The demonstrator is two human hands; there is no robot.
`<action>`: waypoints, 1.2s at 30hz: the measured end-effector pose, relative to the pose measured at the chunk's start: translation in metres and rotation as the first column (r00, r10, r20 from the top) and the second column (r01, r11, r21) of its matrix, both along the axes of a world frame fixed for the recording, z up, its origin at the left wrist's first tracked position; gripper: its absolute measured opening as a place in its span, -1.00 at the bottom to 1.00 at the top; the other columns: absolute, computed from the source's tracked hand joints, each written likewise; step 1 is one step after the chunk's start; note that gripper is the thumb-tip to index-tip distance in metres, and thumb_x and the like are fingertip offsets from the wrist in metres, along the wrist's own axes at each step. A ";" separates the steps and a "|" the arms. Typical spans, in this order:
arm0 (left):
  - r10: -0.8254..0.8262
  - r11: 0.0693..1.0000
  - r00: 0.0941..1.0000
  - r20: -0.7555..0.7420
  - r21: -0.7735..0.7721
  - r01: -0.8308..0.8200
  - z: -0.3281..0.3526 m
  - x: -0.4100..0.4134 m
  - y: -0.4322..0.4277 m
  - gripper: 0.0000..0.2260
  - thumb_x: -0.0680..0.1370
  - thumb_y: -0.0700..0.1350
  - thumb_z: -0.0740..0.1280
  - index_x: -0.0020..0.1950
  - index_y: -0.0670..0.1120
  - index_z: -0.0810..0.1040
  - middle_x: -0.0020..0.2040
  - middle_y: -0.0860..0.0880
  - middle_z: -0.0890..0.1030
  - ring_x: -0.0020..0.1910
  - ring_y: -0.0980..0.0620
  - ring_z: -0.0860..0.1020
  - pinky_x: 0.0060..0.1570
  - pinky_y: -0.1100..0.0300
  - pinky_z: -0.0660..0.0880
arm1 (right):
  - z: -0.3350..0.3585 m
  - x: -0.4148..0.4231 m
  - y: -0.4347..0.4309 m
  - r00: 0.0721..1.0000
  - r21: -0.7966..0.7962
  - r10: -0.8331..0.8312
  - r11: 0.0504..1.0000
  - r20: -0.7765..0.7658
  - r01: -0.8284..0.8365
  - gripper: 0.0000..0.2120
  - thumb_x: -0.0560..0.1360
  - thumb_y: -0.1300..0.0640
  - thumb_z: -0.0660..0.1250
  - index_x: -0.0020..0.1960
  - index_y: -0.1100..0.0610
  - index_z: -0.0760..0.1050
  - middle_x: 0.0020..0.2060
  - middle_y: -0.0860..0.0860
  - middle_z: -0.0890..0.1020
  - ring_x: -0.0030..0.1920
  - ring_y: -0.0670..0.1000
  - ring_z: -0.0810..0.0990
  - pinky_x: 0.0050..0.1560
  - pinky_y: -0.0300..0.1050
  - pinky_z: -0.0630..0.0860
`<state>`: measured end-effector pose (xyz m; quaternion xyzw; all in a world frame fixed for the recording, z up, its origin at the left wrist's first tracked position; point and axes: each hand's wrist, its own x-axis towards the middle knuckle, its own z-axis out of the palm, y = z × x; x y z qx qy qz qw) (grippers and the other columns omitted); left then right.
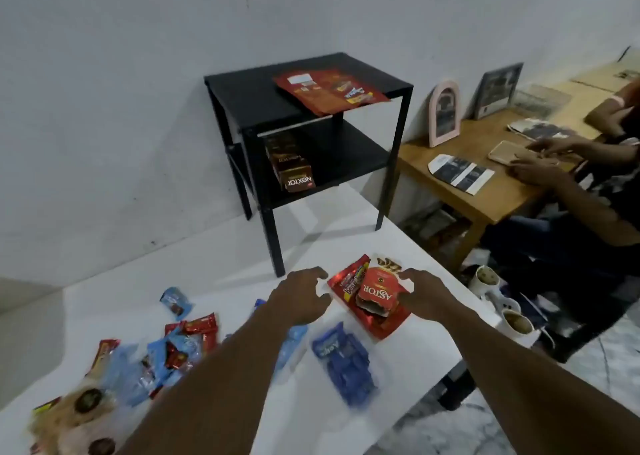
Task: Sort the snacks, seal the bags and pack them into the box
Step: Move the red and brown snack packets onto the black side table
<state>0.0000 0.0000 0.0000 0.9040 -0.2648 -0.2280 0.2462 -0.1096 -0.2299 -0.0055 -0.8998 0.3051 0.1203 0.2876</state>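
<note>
Home room, picture frames (444, 115), wooden desk (485, 194)

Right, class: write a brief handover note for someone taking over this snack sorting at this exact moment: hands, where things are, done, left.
Left hand: open, holds nothing, beside the red foil bag.
Right hand: grips the red Astor carton, which lies on that bag.
Blue biscuit packet and pile of small wrapped snacks lie loose on the white table.
Black side table: flat red bag on top, brown Nextar box on the shelf.
Done: nothing visibly sealed or boxed. Left: sort, seal, pack.
</note>
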 end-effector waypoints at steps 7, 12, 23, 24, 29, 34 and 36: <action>0.011 0.997 0.998 -0.062 0.074 -0.006 -0.062 0.002 -0.097 -0.53 0.52 0.02 0.36 0.43 0.06 0.42 0.34 -0.04 0.51 0.33 -0.09 0.49 0.27 0.03 0.46 | -0.067 0.025 -0.059 0.991 0.031 0.084 0.996 -0.102 -0.081 -0.59 0.54 0.04 0.27 0.37 0.06 0.42 0.27 0.15 0.53 0.23 0.17 0.54 0.22 0.03 0.52; 0.099 0.991 0.986 -0.131 0.101 -0.086 -0.097 -0.001 -0.122 -0.51 0.52 0.02 0.36 0.45 0.06 0.38 0.39 -0.01 0.48 0.36 -0.09 0.47 0.31 0.01 0.44 | -0.089 0.048 -0.081 0.993 0.087 0.104 0.991 -0.059 -0.099 -0.57 0.52 0.06 0.31 0.38 0.07 0.42 0.26 0.17 0.52 0.25 0.19 0.52 0.22 0.02 0.48; 0.294 0.920 0.949 -0.115 0.302 -0.248 -0.148 0.023 -0.133 -0.50 0.52 0.05 0.36 0.43 0.00 0.36 0.25 -0.17 0.46 0.25 -0.23 0.51 0.26 -0.13 0.51 | -0.131 0.082 -0.072 0.969 -0.028 0.236 0.971 -0.077 -0.238 -0.34 0.45 -0.37 0.25 0.47 -0.13 0.28 0.55 0.09 0.15 0.47 0.26 0.20 0.34 0.26 0.39; 0.302 0.914 0.947 -0.114 0.318 -0.253 -0.150 0.025 -0.135 -0.49 0.53 0.06 0.37 0.44 -0.01 0.34 0.26 -0.17 0.44 0.26 -0.22 0.49 0.26 -0.12 0.50 | -0.132 0.084 -0.074 0.970 -0.032 0.225 0.973 -0.098 -0.229 -0.35 0.45 -0.38 0.25 0.45 -0.12 0.31 0.55 0.09 0.15 0.47 0.26 0.20 0.34 0.27 0.39; 0.406 0.882 0.911 -0.078 0.293 -0.368 -0.157 0.030 -0.144 -0.47 0.51 0.05 0.43 0.42 -0.03 0.36 0.23 -0.16 0.45 0.25 -0.19 0.47 0.18 -0.06 0.50 | -0.141 0.095 -0.082 0.980 -0.054 0.148 0.986 -0.134 -0.156 -0.16 0.32 -0.51 0.23 0.45 -0.06 0.25 0.56 0.11 0.11 0.48 0.30 0.24 0.35 0.34 0.33; 0.484 0.864 0.870 -0.091 0.208 -0.459 -0.160 0.033 -0.150 -0.58 0.47 -0.02 0.48 0.29 -0.06 0.53 0.13 -0.15 0.56 0.12 -0.15 0.59 0.10 -0.02 0.56 | -0.157 0.095 -0.079 0.994 -0.089 0.012 0.996 -0.104 -0.021 -0.05 0.33 -0.41 0.38 0.52 -0.03 0.07 0.59 0.12 0.01 0.53 0.32 0.14 0.38 0.41 0.28; 0.492 0.862 0.866 -0.087 0.186 -0.471 -0.161 0.031 -0.152 -0.57 0.47 -0.03 0.50 0.30 -0.08 0.54 0.15 -0.14 0.54 0.12 -0.14 0.60 0.10 0.01 0.54 | -0.163 0.093 -0.078 0.997 -0.075 0.012 0.997 -0.072 -0.017 -0.12 0.37 -0.37 0.37 0.52 -0.12 0.03 0.60 0.12 -0.04 0.54 0.36 0.08 0.38 0.46 0.25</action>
